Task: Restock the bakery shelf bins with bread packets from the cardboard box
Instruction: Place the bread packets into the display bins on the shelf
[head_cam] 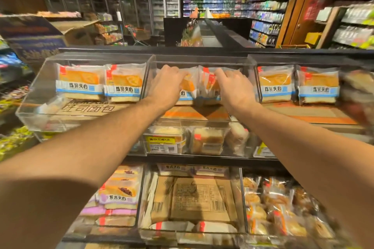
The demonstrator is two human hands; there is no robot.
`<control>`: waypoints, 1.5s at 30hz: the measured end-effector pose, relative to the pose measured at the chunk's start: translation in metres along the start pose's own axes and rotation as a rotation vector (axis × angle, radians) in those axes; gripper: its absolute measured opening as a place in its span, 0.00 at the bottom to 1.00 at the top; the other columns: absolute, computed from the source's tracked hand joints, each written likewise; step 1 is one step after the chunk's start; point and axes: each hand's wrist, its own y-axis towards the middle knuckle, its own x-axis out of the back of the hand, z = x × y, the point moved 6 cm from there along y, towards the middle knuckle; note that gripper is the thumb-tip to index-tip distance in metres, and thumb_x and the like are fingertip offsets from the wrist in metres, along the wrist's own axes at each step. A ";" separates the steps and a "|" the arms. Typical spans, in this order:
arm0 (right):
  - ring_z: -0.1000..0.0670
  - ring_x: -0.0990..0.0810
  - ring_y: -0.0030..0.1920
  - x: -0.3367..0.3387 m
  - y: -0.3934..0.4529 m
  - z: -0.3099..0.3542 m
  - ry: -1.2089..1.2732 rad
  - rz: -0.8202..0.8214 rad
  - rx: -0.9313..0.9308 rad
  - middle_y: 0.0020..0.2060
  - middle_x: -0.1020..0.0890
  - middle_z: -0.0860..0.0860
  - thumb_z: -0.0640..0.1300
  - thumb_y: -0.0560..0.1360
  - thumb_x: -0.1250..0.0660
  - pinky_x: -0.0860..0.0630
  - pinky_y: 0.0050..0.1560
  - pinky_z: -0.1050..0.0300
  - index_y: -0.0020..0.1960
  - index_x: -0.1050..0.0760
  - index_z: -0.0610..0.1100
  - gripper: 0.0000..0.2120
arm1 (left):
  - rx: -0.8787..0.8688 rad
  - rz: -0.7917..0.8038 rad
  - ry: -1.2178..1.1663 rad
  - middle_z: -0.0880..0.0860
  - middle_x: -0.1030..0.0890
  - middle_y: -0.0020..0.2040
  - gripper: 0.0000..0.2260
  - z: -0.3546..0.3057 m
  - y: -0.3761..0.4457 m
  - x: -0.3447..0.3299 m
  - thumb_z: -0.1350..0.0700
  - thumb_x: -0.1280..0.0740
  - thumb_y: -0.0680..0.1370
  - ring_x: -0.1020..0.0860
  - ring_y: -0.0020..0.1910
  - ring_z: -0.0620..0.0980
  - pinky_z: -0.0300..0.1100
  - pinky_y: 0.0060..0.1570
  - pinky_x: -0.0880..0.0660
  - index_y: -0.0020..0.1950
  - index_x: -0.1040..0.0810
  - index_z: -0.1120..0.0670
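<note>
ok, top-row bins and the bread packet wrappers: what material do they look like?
Clear top-row bins: likely rigid acrylic or similar hard plastic, glossy; see-through walls, bright edge glints, crisp corners. Orange-and-white bread packets: thin glossy plastic film with a clear window; wrinkles and sheen show, bread visible inside. Both hands, left hand and right hand, grip packets in the middle bin.

We can read "炼乳夹心" on the orange bread packets (81,84) in the top bins. The cardboard (89,108) under them says "吐司面包". A purple packet (118,193) lower down says "紫米夹心", and a yellow price tag (163,144) shows "19.9", a bit blurry.
</note>
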 end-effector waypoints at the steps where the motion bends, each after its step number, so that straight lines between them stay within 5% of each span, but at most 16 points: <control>1: 0.38 0.26 0.61 -0.001 0.001 0.000 0.015 -0.018 -0.005 0.59 0.22 0.43 0.33 0.71 0.31 0.27 0.54 0.46 0.64 0.32 0.44 0.24 | 0.003 -0.012 0.000 0.53 0.21 0.57 0.20 0.001 -0.001 -0.003 0.58 0.27 0.73 0.27 0.56 0.56 0.54 0.51 0.24 0.64 0.23 0.50; 5: 0.39 0.27 0.61 -0.002 0.003 0.003 -0.049 -0.068 -0.010 0.61 0.22 0.45 0.37 0.71 0.29 0.29 0.56 0.44 0.66 0.30 0.46 0.24 | -0.054 -0.135 -0.015 0.53 0.22 0.59 0.24 -0.001 -0.009 0.000 0.58 0.24 0.69 0.27 0.56 0.56 0.53 0.50 0.23 0.64 0.23 0.53; 8: 0.39 0.29 0.60 0.005 0.000 0.007 -0.117 -0.130 -0.022 0.60 0.24 0.46 0.43 0.70 0.27 0.29 0.53 0.44 0.64 0.29 0.48 0.24 | -0.012 -0.057 0.010 0.52 0.25 0.57 0.23 -0.004 -0.010 0.001 0.50 0.25 0.71 0.26 0.55 0.55 0.53 0.50 0.23 0.65 0.25 0.47; 14: 0.37 0.34 0.67 -0.018 -0.002 0.004 0.001 0.164 -0.103 0.69 0.33 0.43 0.48 0.72 0.26 0.26 0.58 0.42 0.71 0.36 0.51 0.32 | 0.086 0.137 -0.049 0.54 0.31 0.62 0.31 0.000 -0.012 -0.015 0.47 0.24 0.71 0.31 0.62 0.55 0.55 0.57 0.24 0.71 0.32 0.43; 28: 0.39 0.26 0.63 0.027 -0.034 0.020 0.144 0.068 -0.137 0.65 0.25 0.44 0.50 0.73 0.28 0.25 0.59 0.45 0.71 0.31 0.47 0.28 | 0.122 0.070 -0.228 0.54 0.27 0.64 0.29 0.001 -0.048 0.018 0.44 0.27 0.74 0.28 0.64 0.54 0.50 0.64 0.28 0.73 0.29 0.47; 36: 0.37 0.25 0.58 0.074 -0.126 0.099 0.245 -0.052 0.150 0.59 0.23 0.43 0.57 0.69 0.26 0.25 0.56 0.41 0.67 0.27 0.47 0.30 | 0.259 -0.093 -0.176 0.56 0.22 0.56 0.23 0.002 -0.182 0.075 0.45 0.29 0.74 0.25 0.57 0.58 0.49 0.58 0.29 0.65 0.22 0.53; 45: 0.38 0.26 0.59 0.030 -0.316 0.237 0.402 0.308 0.400 0.62 0.26 0.44 0.61 0.70 0.29 0.25 0.55 0.44 0.69 0.31 0.49 0.32 | 0.651 0.099 -0.187 0.56 0.20 0.60 0.24 -0.003 -0.461 0.083 0.46 0.29 0.73 0.23 0.60 0.58 0.52 0.60 0.25 0.67 0.23 0.53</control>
